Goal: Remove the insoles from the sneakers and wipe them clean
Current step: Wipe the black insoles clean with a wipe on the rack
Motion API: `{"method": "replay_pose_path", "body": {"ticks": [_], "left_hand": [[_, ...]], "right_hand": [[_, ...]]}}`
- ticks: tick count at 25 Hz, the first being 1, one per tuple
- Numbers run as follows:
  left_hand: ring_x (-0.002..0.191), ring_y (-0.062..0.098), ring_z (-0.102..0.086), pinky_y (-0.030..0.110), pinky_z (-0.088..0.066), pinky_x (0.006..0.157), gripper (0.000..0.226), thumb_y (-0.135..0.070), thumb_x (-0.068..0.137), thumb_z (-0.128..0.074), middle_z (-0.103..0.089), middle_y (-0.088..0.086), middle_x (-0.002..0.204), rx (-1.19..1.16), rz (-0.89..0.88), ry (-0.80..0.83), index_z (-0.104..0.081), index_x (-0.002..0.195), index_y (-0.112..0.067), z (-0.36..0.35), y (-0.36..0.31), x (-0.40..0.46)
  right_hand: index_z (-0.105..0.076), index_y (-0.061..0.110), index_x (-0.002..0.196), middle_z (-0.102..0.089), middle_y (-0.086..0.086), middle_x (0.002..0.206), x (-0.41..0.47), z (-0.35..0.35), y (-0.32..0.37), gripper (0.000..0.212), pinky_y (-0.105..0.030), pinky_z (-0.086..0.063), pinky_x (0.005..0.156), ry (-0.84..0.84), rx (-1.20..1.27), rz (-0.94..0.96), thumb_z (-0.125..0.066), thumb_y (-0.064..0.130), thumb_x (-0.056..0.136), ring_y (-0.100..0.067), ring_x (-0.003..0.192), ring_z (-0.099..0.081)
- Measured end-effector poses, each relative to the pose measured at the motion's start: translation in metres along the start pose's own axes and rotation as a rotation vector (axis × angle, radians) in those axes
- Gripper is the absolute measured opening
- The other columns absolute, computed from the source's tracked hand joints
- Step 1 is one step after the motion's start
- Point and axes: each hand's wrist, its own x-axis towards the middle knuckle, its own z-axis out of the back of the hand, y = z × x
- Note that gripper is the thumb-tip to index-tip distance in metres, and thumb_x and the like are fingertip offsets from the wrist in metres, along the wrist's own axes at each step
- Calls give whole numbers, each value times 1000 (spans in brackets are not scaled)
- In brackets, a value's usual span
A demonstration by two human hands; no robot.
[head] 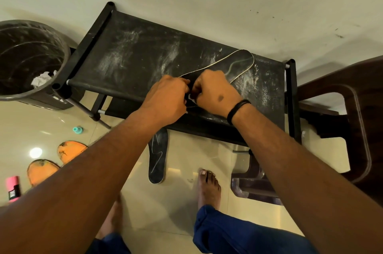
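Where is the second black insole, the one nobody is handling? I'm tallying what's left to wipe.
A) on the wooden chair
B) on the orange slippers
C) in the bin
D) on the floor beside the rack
D: the second black insole lies on the tiled floor just in front of the rack, beside a bare foot.

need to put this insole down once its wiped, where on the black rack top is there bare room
The dusty black fabric rack top is bare across its left half, from the frame beside the grey bin to the hands. The right end is crowded: the black white-edged insole, the left hand and the right hand.
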Motion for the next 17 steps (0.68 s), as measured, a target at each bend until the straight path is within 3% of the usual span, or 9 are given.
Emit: {"method": "replay_pose_path", "body": {"ticks": [5,10,13,17], "left_hand": [[136,26,-42,40,-38,111,50,-14,95,-62,-48,1,151,-14,-21,0,-51,144,-18,4,-4,-4],[139,34,-32,47,-34,112,56,-23,91,-69,-37,9,153,11,95,-74,-50,143,-19,11,-10,-12],[130,37,-42,48,-40,107,58,-31,88,-73,-47,15,140,-36,180,-82,-53,141,-21,15,-5,-9],[119,25,-60,37,-48,100,51,-15,86,-75,-63,9,131,-332,249,-109,-61,135,-22,25,-3,-7]], "right_hand": [[-76,14,79,-73,-7,87,6,13,-44,9,-29,-57,80,-203,4,-232,-71,7,83,-20,83,-69],[-73,10,86,-70,-12,93,8,9,-44,14,-36,-58,79,-199,-94,-258,-65,2,77,-29,86,-68],[-73,8,83,-70,-13,89,8,7,-42,13,-38,-59,77,-195,-104,-249,-64,1,76,-29,84,-68],[-73,14,78,-72,-10,88,5,7,-33,11,-35,-59,78,-181,-23,-234,-68,5,79,-25,83,-69]]}}
